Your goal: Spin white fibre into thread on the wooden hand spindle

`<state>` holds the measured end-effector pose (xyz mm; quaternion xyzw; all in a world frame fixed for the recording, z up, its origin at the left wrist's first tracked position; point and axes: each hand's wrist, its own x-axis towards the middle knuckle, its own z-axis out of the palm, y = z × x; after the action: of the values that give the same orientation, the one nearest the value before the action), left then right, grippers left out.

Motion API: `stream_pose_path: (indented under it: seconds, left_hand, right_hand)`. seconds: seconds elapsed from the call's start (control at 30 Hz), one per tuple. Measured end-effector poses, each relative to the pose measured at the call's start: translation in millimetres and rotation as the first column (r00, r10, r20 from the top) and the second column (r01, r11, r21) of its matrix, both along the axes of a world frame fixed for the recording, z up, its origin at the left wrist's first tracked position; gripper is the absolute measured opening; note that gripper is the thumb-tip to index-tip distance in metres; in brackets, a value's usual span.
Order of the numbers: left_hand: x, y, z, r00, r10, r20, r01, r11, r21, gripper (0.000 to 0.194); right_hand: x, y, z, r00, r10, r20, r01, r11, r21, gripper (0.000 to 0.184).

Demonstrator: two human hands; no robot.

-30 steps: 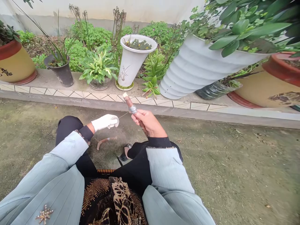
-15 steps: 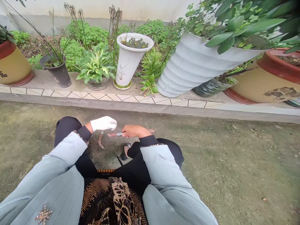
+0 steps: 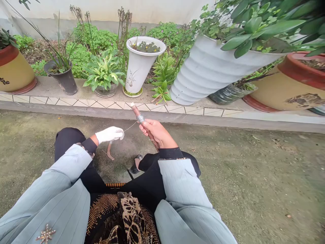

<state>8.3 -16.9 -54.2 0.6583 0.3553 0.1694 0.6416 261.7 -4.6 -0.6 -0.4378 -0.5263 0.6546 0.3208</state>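
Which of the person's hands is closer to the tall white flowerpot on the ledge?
Right. The right hand holds a wooden stick up just below the tall white flowerpot; the gloved left hand sits lower and further left.

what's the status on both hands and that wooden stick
Right hand shut on brown wooden stick with wound wire, tilted up. Gloved left hand pinching the thin wire taut. Curved rusty blade on ground below.

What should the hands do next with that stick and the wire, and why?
Probably turn the stick in the right hand to wind more wire. A silvery coil already wraps it, and the gloved left hand holds the wire stretched out.
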Motion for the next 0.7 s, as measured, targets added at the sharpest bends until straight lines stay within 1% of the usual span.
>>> stream_pose_path:
  seconds: [0.03, 0.07, 0.13, 0.2, 0.23, 0.27, 0.3, 0.33, 0.37, 0.4, 0.43, 0.47, 0.5, 0.53, 0.57, 0.6, 0.63, 0.67, 0.7]
  left_hand:
    - [3.4, -2.7, 0.3, 0.999, -0.034, -0.01, 0.034, 0.999, -0.004, 0.036]
    - [7.0, -5.4, 1.1, 0.997, -0.072, -0.025, 0.072, 0.997, -0.002, 0.036]
    - [13.7, -9.9, 3.7, 0.988, -0.135, -0.076, 0.138, 0.99, 0.033, 0.034]
    - [18.8, -12.7, 6.7, 0.975, -0.169, -0.142, 0.185, 0.977, 0.109, 0.03]
    - [20.6, -13.5, 8.0, 0.97, -0.177, -0.166, 0.203, 0.968, 0.15, 0.028]
    - [22.0, -14.0, 9.0, 0.965, -0.187, -0.181, 0.22, 0.958, 0.186, 0.026]
    - [22.8, -14.4, 9.7, 0.961, -0.201, -0.191, 0.24, 0.947, 0.214, 0.025]
    - [23.2, -14.6, 10.2, 0.955, -0.22, -0.2, 0.265, 0.936, 0.231, 0.024]
    - [23.1, -14.8, 10.4, 0.947, -0.243, -0.211, 0.291, 0.926, 0.239, 0.024]
    - [22.7, -15.0, 10.5, 0.937, -0.265, -0.226, 0.317, 0.917, 0.24, 0.023]
    - [21.7, -14.9, 10.6, 0.928, -0.283, -0.242, 0.34, 0.91, 0.239, 0.023]
    - [20.3, -14.7, 10.8, 0.922, -0.291, -0.257, 0.352, 0.905, 0.238, 0.022]
    - [18.3, -14.1, 11.1, 0.92, -0.287, -0.268, 0.351, 0.907, 0.234, 0.022]
    - [15.9, -13.0, 11.3, 0.924, -0.271, -0.269, 0.334, 0.914, 0.228, 0.022]
    - [13.0, -11.4, 11.3, 0.935, -0.247, -0.256, 0.305, 0.926, 0.221, 0.023]
    - [9.9, -9.4, 11.0, 0.948, -0.217, -0.233, 0.267, 0.94, 0.213, 0.024]
    - [6.6, -7.2, 10.3, 0.963, -0.181, -0.2, 0.223, 0.952, 0.209, 0.025]
    - [3.5, -5.0, 9.1, 0.977, -0.139, -0.161, 0.172, 0.962, 0.21, 0.026]
    - [0.7, -3.2, 7.5, 0.988, -0.086, -0.126, 0.112, 0.969, 0.218, 0.027]
  right_hand:
    - [-1.5, 1.4, -3.6, 0.999, -0.049, -0.006, 0.049, 0.999, -0.011, 0.041]
    - [-3.3, 2.8, -7.5, 0.997, -0.071, 0.011, 0.071, 0.997, -0.013, 0.04]
    - [-6.8, 5.7, -14.9, 0.99, -0.084, 0.11, 0.084, 0.996, 0.003, 0.036]
    - [-10.0, 8.7, -20.9, 0.949, -0.079, 0.306, 0.071, 0.997, 0.038, 0.03]
    - [-11.5, 10.1, -23.3, 0.897, -0.069, 0.437, 0.042, 0.997, 0.071, 0.026]
    - [-13.1, 11.2, -25.5, 0.814, -0.051, 0.579, -0.014, 0.994, 0.107, 0.023]
    - [-15.1, 11.8, -27.6, 0.703, -0.031, 0.71, -0.096, 0.986, 0.138, 0.021]
    - [-17.4, 11.8, -29.7, 0.578, -0.002, 0.816, -0.2, 0.969, 0.145, 0.021]
    - [-20.2, 11.0, -32.1, 0.453, 0.04, 0.891, -0.311, 0.943, 0.115, 0.022]
    - [-23.2, 9.4, -34.6, 0.335, 0.112, 0.936, -0.417, 0.908, 0.041, 0.022]
    - [-26.3, 7.1, -37.0, 0.238, 0.226, 0.945, -0.507, 0.858, -0.077, 0.021]
    - [-29.1, 4.1, -39.1, 0.168, 0.377, 0.911, -0.579, 0.786, -0.218, 0.019]
    - [-31.4, 0.9, -40.4, 0.126, 0.54, 0.832, -0.632, 0.69, -0.352, 0.016]
    - [-32.7, -2.4, -40.4, 0.114, 0.686, 0.718, -0.677, 0.583, -0.45, 0.014]
    - [-32.7, -5.4, -38.8, 0.136, 0.796, 0.589, -0.72, 0.488, -0.494, 0.014]
    - [-31.4, -8.0, -35.6, 0.187, 0.864, 0.467, -0.763, 0.427, -0.484, 0.016]
    - [-28.6, -9.9, -30.9, 0.26, 0.89, 0.374, -0.799, 0.416, -0.434, 0.02]
    - [-24.5, -11.2, -25.1, 0.351, 0.882, 0.314, -0.816, 0.453, -0.36, 0.024]
    - [-19.5, -11.9, -19.1, 0.462, 0.841, 0.281, -0.803, 0.531, -0.269, 0.027]
